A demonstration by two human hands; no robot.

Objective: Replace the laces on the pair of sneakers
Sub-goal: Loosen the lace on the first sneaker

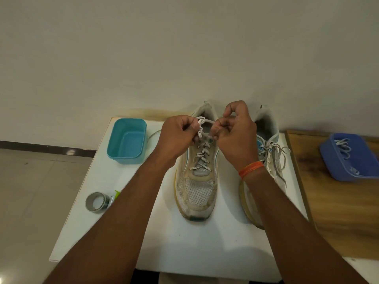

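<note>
Two worn white sneakers stand side by side on a white table (123, 232), toes toward me. The left sneaker (198, 193) carries a speckled white lace (202, 155) crossed up its eyelets. Over its collar, my left hand (177, 134) pinches the lace's left end and my right hand (235, 128) pinches the right end, with a knot between them. The right sneaker (266, 128) lies partly under my right forearm, its speckled lace (275, 154) hanging loose over the side.
A teal tub (127, 141) sits at the table's back left with a lace end trailing beside it. A tape roll (95, 201) lies near the left edge. On a wooden surface (338, 212) to the right, a blue tray (348, 155) holds laces. A wall rises behind.
</note>
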